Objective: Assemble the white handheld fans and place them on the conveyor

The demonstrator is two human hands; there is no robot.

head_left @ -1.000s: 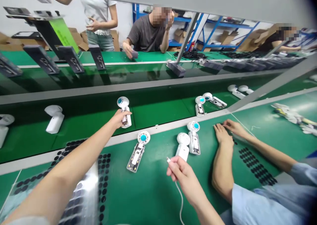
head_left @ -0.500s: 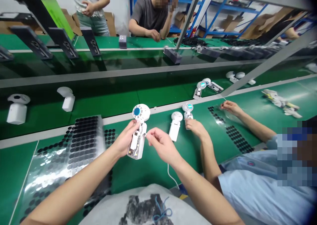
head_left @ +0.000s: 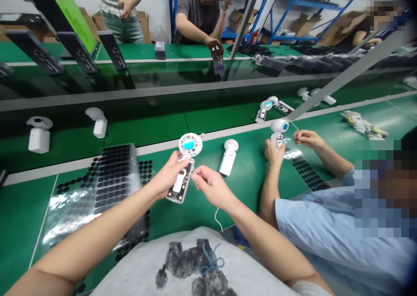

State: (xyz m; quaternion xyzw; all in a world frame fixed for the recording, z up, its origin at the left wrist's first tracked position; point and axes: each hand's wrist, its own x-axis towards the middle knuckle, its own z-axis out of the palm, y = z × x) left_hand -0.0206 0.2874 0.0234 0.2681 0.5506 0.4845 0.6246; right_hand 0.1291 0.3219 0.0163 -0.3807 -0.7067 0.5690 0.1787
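The left hand (head_left: 167, 176) is clamped on a small white fan (head_left: 185, 174) by its upper body, with the thumb lying across the front near the neck; half a second ago this fan was turned more to its side, and now the face with the circuit board (head_left: 186, 183) is shown fully upward, while the blue disc (head_left: 188, 144) looks brighter, perhaps only because of this turn; the fan is above the green table (head_left: 182, 220), though I cannot tell if its lower end touches there; the right hand (head_left: 213, 185) has the thumb and fingers pressed together, apparently on the end of a white cable (head_left: 216, 220), just at the right edge of the fan; the tip is hidden, so I cannot tell if it sits inside the fan or only beside it; one second ago the left hand was over the belt (head_left: 146, 129), far from the cable, so in my judgement the work has passed from fetching to the place where fan and cable meet; near the right hand, a second fan (head_left: 227, 162) lies untouched on the table; further right, a co-worker's hand (head_left: 275, 152) has lifted a third fan (head_left: 279, 126) from the table.
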